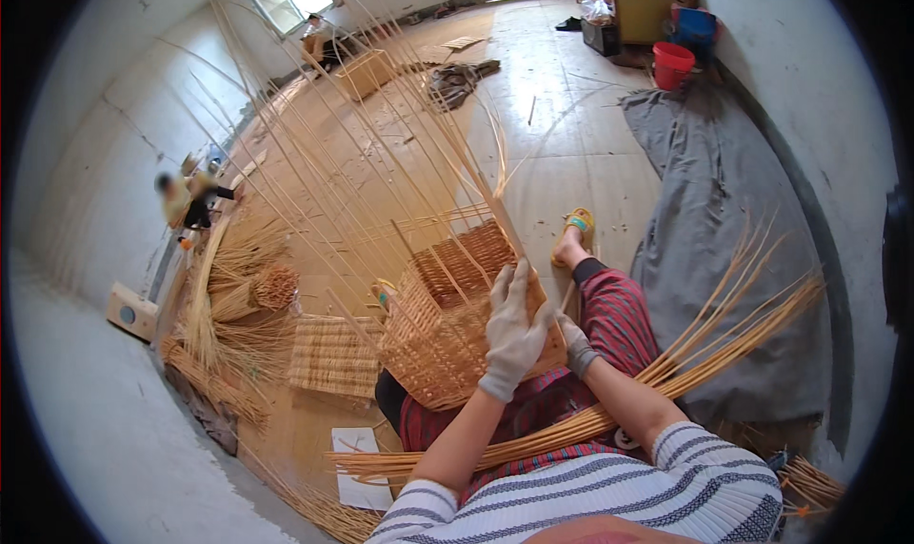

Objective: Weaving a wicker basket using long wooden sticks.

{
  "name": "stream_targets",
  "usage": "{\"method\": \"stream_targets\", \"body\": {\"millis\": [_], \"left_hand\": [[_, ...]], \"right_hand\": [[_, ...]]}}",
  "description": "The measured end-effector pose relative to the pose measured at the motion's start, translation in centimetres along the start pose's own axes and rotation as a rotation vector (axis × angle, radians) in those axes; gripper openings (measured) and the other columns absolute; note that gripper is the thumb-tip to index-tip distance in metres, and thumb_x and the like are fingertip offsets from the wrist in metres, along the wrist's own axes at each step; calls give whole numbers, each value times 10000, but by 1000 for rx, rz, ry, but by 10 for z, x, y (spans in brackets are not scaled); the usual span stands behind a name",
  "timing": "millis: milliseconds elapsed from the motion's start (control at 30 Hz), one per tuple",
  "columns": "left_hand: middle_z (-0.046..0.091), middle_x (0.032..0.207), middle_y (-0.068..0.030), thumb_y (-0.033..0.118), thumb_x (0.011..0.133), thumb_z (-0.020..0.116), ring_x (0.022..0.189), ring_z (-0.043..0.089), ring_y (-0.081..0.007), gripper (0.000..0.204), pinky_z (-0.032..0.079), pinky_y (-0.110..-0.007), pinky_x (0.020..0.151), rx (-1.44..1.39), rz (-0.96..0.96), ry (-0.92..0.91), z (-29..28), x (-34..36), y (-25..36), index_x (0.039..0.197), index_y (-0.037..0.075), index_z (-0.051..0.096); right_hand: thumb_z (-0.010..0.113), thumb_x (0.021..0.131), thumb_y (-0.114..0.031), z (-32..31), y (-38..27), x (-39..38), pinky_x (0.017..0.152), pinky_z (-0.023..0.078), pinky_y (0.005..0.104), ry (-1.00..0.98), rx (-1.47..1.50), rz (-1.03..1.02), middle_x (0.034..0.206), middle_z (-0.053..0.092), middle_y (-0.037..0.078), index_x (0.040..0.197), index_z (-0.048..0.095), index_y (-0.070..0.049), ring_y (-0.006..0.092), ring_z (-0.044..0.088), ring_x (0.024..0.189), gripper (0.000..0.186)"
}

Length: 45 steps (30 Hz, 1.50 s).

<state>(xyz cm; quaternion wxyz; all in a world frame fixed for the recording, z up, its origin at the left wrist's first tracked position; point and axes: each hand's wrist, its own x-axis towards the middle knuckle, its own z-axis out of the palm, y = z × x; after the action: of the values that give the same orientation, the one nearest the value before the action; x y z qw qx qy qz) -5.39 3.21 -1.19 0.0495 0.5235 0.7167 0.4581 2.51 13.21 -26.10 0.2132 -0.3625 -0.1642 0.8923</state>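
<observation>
A woven rattan basket (428,354) rests tilted over my lap, with long thin stakes rising from its rim and pale strips at its right corner. My gloved left hand (514,330) lies on that corner, fingers pressed round the edge. My gloved right hand (576,344) is just right of it, partly hidden behind the left, closed at a pale strip by the basket's side. A bundle of long canes (724,344) lies across my lap beneath my forearms.
Straw bundles (233,316) and a woven panel (333,354) lie left. A grey cloth (714,258) covers the right floor. Two people (181,201) (319,39) sit along the left wall. A red bucket (672,66) stands back right, beside containers.
</observation>
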Motion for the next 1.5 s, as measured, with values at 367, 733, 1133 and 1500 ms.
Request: {"method": "stream_targets", "body": {"millis": [367,733,1133,1500], "left_hand": [[349,1579,-114,254,849,677,1452,286,-395,743,176,-513,1223,784,-80,-229,-53,-123,-84,1525,158,382],[454,1506,-123,166,844,712,1419,352,-400,454,349,-478,1141,389,-148,-135,-56,-135,-90,1290,130,634],[729,875,-59,133,889,698,865,696,-233,122,530,-370,882,306,-172,-83,-144,-117,-106,1010,126,712],[607,775,12,224,1003,604,715,544,-102,202,480,-280,661,-839,-516,-517,-33,-50,-25,1008,26,646]], "right_hand": [[570,1024,-265,38,-10,-114,1136,330,334,135,-563,-696,1468,476,108,1480,414,-30,205,442,1340,536],[683,874,-350,124,-55,-199,826,539,399,-517,-1850,-560,963,711,142,1052,711,-114,323,682,954,298],[740,824,-145,75,-159,-181,804,502,390,330,-1845,-1598,900,668,89,972,699,-85,264,633,848,165],[489,1031,-51,145,-84,-193,895,546,384,-385,-470,-812,1093,675,151,1383,423,-122,227,671,975,365]]}}
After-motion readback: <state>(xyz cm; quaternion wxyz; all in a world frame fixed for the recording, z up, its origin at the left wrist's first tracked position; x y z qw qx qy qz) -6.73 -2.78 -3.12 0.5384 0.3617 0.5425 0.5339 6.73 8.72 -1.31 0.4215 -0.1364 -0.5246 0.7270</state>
